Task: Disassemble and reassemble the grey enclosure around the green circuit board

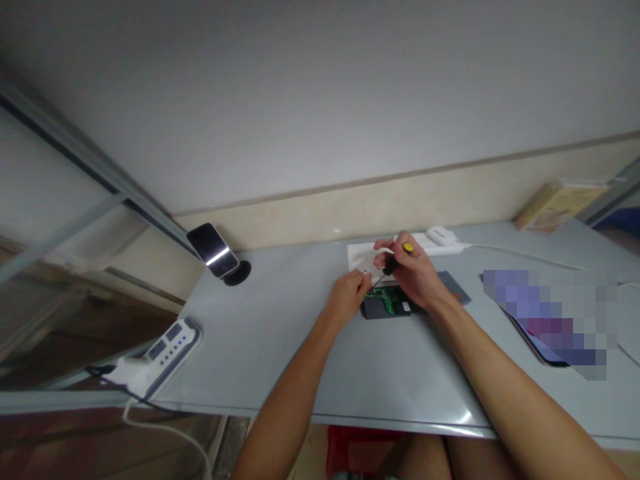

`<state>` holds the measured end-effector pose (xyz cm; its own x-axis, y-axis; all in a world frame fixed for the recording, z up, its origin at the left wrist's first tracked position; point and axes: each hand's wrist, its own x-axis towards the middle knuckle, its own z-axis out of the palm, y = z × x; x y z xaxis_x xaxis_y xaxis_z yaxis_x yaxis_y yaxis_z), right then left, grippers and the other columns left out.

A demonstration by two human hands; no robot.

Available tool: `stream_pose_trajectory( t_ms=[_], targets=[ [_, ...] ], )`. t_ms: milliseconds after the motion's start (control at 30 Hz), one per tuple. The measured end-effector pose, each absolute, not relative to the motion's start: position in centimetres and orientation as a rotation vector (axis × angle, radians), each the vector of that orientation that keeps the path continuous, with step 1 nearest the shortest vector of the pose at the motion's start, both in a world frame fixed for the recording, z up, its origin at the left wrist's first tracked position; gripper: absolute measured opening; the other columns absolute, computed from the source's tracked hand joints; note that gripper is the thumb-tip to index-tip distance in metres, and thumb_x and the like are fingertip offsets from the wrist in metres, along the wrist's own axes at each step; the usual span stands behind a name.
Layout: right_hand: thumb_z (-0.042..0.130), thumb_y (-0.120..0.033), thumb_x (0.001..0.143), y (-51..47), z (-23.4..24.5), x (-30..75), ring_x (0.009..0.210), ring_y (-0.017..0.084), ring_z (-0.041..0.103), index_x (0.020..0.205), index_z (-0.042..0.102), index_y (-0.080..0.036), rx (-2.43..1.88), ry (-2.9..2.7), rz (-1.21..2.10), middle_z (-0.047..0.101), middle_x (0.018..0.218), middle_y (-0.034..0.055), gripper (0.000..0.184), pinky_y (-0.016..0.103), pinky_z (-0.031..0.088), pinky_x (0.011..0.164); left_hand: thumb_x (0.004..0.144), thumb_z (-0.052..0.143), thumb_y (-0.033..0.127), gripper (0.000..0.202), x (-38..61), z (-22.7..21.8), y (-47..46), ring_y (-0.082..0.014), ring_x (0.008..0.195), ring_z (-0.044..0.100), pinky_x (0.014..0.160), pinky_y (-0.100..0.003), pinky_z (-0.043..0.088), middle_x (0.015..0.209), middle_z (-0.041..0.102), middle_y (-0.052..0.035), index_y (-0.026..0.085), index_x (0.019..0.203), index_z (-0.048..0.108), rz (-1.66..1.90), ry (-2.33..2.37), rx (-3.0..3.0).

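A screwdriver [390, 265] with a black handle and a yellow end is gripped in my right hand [417, 275]. Its thin shaft slants down to the left, towards the fingertips of my left hand [347, 295]. Those fingers are pressed together at the upper left corner of an opened dark device [375, 311]; what they pinch is too small to make out. A green circuit board [389, 303] shows inside the device. My right wrist hides part of the device's right side. A dark flat panel [457, 288] lies just beyond that wrist, and white paper [361, 257] lies behind both hands.
A phone [213, 250] leans on a round black stand [237, 273] at the back left. A white power strip [167, 353] lies at the left edge. Behind my right hand is a white case [441, 235]. A tablet [530, 333], partly blurred, and a yellow box [560, 203] are on the right.
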<state>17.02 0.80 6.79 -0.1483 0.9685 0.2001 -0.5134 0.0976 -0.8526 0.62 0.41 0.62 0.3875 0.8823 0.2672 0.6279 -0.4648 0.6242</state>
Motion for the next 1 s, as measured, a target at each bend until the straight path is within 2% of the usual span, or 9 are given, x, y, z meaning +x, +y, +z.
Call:
stream_pose_trajectory(
  t_ms=[100,167,267,400,500,633,733,900,1000],
  targets=[
    [0.081,-0.051,0.077,0.9,6.5,16.6,0.05,0.01,0.042,0.077,0.044,-0.025,-0.594,-1.057,1.407,0.046,0.06,-0.0072,0.045,0.024,0.034,0.051,0.107,0.033,0.037,0.046,0.6,0.6,0.4,-0.0149,0.073,0.059,0.074,-0.027,0.045,0.077,0.062,-0.0031,0.017,0.074,0.059,0.808,1.308,2.224],
    [0.07,-0.061,0.082,0.9,6.5,16.1,0.047,0.01,0.034,0.081,0.049,-0.026,-0.567,-1.066,1.381,0.038,0.056,-0.0078,0.041,0.025,0.03,0.048,0.107,0.033,0.037,0.046,0.7,0.5,0.4,-0.0144,0.07,0.057,0.072,-0.027,0.044,0.075,0.06,-0.0023,0.018,0.073,0.058,0.805,1.319,2.229],
    [0.055,-0.069,0.089,0.8,6.8,15.4,0.053,0.012,0.042,0.088,0.059,-0.025,-0.561,-1.064,1.381,0.044,0.062,-0.004,0.045,0.028,0.038,0.054,0.107,0.035,0.037,0.045,0.7,0.5,0.4,-0.014,0.068,0.054,0.07,-0.026,0.043,0.073,0.058,-0.0012,0.018,0.072,0.056,0.814,1.324,2.239],
    [0.073,-0.06,0.081,0.5,7.0,15.5,0.067,0.014,0.056,0.081,0.057,-0.024,-0.624,-1.097,1.337,0.058,0.077,-0.0006,0.039,0.029,0.046,0.063,0.107,0.035,0.035,0.045,0.7,0.7,0.4,-0.0142,0.069,0.055,0.071,-0.027,0.043,0.074,0.059,-0.0015,0.018,0.072,0.058,0.807,1.322,2.249],
    [0.082,-0.052,0.074,0.5,6.8,15.6,0.061,0.012,0.054,0.078,0.046,-0.025,-0.607,-1.06,1.356,0.054,0.069,-0.0051,0.045,0.026,0.045,0.061,0.106,0.035,0.036,0.045,0.7,0.7,0.4,-0.0147,0.07,0.056,0.072,-0.027,0.044,0.075,0.06,-0.0023,0.018,0.073,0.059,0.795,1.342,2.239],
    [0.071,-0.063,0.081,0.7,6.7,15.6,0.048,0.01,0.034,0.082,0.051,-0.027,-0.559,-0.986,1.387,0.035,0.056,-0.008,0.042,0.024,0.032,0.048,0.107,0.033,0.035,0.045,0.8,0.6,0.5,-0.0156,0.071,0.057,0.074,-0.028,0.045,0.075,0.061,-0.0028,0.018,0.074,0.059,0.779,1.35,2.251],
    [0.06,-0.068,0.086,0.8,6.7,15.7,0.056,0.012,0.043,0.089,0.061,-0.026,-0.549,-0.957,1.433,0.044,0.064,-0.0034,0.042,0.027,0.039,0.054,0.107,0.032,0.035,0.045,0.9,0.5,0.6,-0.0159,0.072,0.057,0.074,-0.028,0.046,0.075,0.061,-0.0031,0.018,0.074,0.058,0.771,1.357,2.264],
    [0.084,-0.049,0.073,0.6,6.8,16.1,0.072,0.014,0.057,0.078,0.055,-0.025,-0.594,-0.99,1.398,0.059,0.082,-0.0009,0.038,0.028,0.047,0.066,0.107,0.032,0.036,0.045,0.8,0.6,0.5,-0.0159,0.071,0.057,0.073,-0.028,0.045,0.075,0.06,-0.0033,0.018,0.073,0.057,0.799,1.334,2.274],
    [0.084,-0.051,0.072,0.7,6.8,16.0,0.056,0.011,0.045,0.075,0.049,-0.025,-0.588,-0.956,1.389,0.045,0.064,-0.0055,0.044,0.025,0.041,0.055,0.107,0.032,0.036,0.046,0.7,0.7,0.4,-0.0157,0.071,0.057,0.074,-0.028,0.045,0.075,0.06,-0.0031,0.018,0.073,0.056,0.799,1.325,2.267]
  ],
)
